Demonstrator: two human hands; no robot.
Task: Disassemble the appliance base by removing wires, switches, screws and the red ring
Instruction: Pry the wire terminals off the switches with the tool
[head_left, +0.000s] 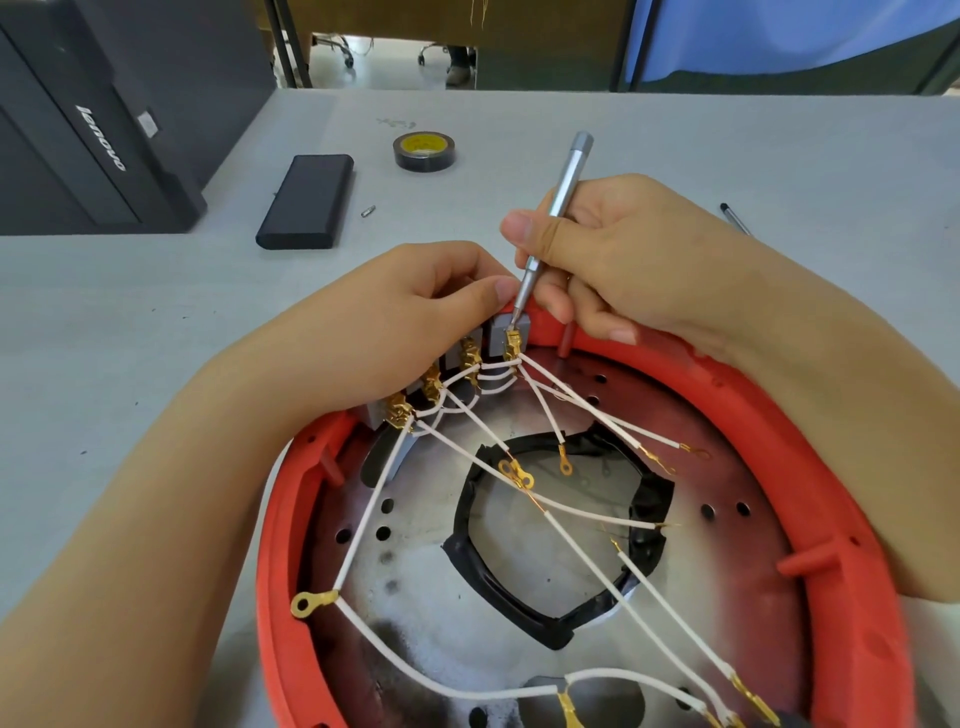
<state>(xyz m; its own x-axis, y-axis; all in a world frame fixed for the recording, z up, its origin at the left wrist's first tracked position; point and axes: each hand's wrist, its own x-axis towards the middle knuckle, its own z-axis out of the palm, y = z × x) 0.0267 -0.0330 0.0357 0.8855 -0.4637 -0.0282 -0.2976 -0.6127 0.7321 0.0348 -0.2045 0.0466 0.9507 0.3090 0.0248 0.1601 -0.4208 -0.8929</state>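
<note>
Appliance base (415, 623) at 6 o'clock on grey table (519, 114); red ring (841, 499) around rim, white wires (587, 561) splayed across metal plate. Grey switches (511, 328) at 12 o'clock of ring. Right hand (623, 260) grips silver screwdriver (556, 208), tip on brass terminal. Left hand (415, 312) curled, pinching switch block.

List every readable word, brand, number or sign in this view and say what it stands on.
"lenovo", white letters running sideways on the black computer case at the table's far left.
The small white sticker on that case: too small to read.
The yellow core of the tape roll: any print is too blurred to read.
No text shows on the red ring, the screwdriver or the black box.
</note>
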